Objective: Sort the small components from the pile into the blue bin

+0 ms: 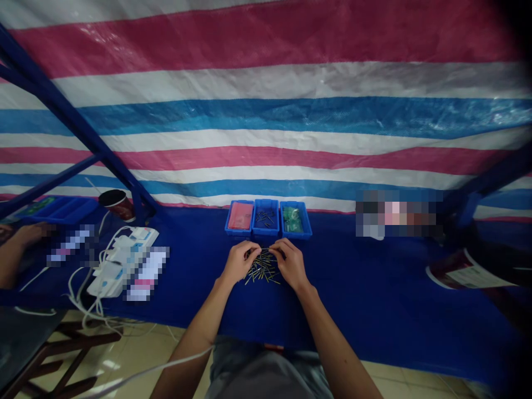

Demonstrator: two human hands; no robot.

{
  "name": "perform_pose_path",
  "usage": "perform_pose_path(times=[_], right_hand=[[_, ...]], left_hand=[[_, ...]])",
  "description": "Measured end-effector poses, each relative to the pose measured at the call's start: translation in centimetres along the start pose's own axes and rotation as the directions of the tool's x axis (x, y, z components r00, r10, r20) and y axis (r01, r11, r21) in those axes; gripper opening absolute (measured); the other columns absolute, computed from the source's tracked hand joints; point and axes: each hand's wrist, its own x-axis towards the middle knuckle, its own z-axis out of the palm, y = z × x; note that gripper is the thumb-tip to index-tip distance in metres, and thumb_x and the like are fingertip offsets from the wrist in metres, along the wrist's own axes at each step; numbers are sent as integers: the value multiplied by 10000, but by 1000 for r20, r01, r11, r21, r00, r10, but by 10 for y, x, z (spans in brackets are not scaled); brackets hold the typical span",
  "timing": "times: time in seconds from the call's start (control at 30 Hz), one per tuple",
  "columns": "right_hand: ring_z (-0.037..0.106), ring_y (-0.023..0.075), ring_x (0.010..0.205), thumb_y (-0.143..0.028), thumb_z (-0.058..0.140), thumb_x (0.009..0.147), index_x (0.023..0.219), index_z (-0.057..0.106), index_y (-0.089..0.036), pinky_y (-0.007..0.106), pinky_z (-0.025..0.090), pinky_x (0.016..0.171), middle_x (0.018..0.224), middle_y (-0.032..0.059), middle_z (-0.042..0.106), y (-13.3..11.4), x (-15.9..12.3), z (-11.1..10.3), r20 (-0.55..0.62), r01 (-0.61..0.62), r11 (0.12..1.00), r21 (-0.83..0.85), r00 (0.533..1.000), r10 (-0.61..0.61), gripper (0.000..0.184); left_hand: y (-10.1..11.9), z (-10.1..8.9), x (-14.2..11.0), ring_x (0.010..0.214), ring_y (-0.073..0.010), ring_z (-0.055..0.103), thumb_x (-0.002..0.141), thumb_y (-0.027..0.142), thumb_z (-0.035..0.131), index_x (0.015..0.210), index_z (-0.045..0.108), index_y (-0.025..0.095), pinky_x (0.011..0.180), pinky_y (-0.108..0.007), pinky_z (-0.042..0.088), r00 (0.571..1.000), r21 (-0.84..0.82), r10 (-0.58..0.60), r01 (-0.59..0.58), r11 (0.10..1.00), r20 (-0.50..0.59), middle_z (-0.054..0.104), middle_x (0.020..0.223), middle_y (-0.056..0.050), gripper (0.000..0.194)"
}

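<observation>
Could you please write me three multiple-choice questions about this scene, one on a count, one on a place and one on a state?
1. How many blue trays stand in the row?
A. Two
B. Three
C. Five

2. Where does the pile of pins lie?
A. Inside the left tray
B. Inside the right tray
C. On the blue cover, in front of the trays

3. How do the hands stand?
A. The left hand and right hand are both at the pile, fingers close together
B. Only the right hand is at the pile
C. Both hands are away from the pile

1: B, three sit side by side.
2: C, the pins lie spread on the cover.
3: A, both hands bend over the pile.
</observation>
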Motion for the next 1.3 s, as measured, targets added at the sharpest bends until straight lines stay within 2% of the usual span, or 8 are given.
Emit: perform_pose_path(times=[0.23, 0.33, 0.57, 0.73, 0.83, 0.9, 1.0, 1.3], right_hand=[[655, 191, 841, -268, 560, 974, 898, 710, -227, 312, 510, 777, 917, 51, 678, -1, 1, -4, -26, -3, 1000, 0, 1000, 3, 173], [647, 180, 809, -291, 572, 970, 913, 716, -223, 300, 505, 759, 915, 48, 675, -6, 6, -6, -91, -18, 1000, -17, 996, 17, 169], [552, 152, 625, -406, 575, 956, 930, 745, -203, 281, 450, 643, 768, 30, 638, -13, 57, -3, -309, -92, 973, -210, 951, 23, 266], [570, 157, 625, -437, 528, 981, 963, 755, -201, 279, 416, 625, 794, 45, 682, -13, 73, -9, -257, -114, 950, -290, 966, 37, 328], [568, 153, 627, -413, 520, 990, 933, 743, -188, 275, 430, 630, 783, 47, 662, -10, 52, -15, -157, -40, 973, -229, 988, 4, 322], [588, 151, 652, -381, 531, 987, 926, 735, -200, 272, 453, 650, 820, 45, 668, -5, 34, -16, -19, 12, 984, -179, 1000, -16, 280], [622, 162, 699, -350, 555, 973, 926, 735, -223, 279, 484, 668, 873, 46, 682, 8, 12, -14, 115, 34, 990, -138, 993, -18, 225], [664, 183, 814, -269, 621, 925, 921, 742, -242, 299, 521, 728, 950, 43, 678, 28, 3, -11, 200, 18, 989, -146, 980, 12, 125]], left_hand=[[0, -1, 0, 634, -121, 539, 976, 380, 549, 892, 712, 174, 623, -231, 402, 1000, -24, -14, 13, 1000, -27, 702, 809, -36, 276], [-1, -1, 0, 631, -117, 535, 973, 354, 559, 902, 712, 173, 621, -231, 405, 999, -32, -27, 26, 999, -37, 703, 810, -32, 248], [-5, -1, 0, 639, -119, 553, 971, 340, 561, 903, 713, 176, 636, -236, 426, 998, -35, -33, 31, 999, -55, 709, 819, -33, 233], [-5, -2, 0, 660, -127, 582, 976, 360, 549, 901, 709, 178, 639, -235, 432, 996, -60, -50, 46, 997, -71, 720, 832, -37, 254], [-3, -3, 0, 661, -130, 596, 979, 375, 544, 908, 705, 176, 636, -235, 434, 993, -76, -68, 61, 995, -95, 726, 829, -38, 266], [-2, -3, 0, 664, -133, 605, 979, 384, 542, 911, 703, 174, 636, -235, 438, 991, -81, -76, 67, 994, -114, 728, 825, -40, 273], [-1, -5, 0, 676, -135, 622, 987, 377, 530, 951, 704, 176, 634, -234, 441, 987, -91, -83, 71, 993, -136, 733, 825, -35, 268], [-6, -4, 0, 680, -129, 641, 992, 367, 517, 1029, 712, 180, 617, -220, 450, 983, -103, -97, 81, 991, -158, 732, 815, -25, 273]])
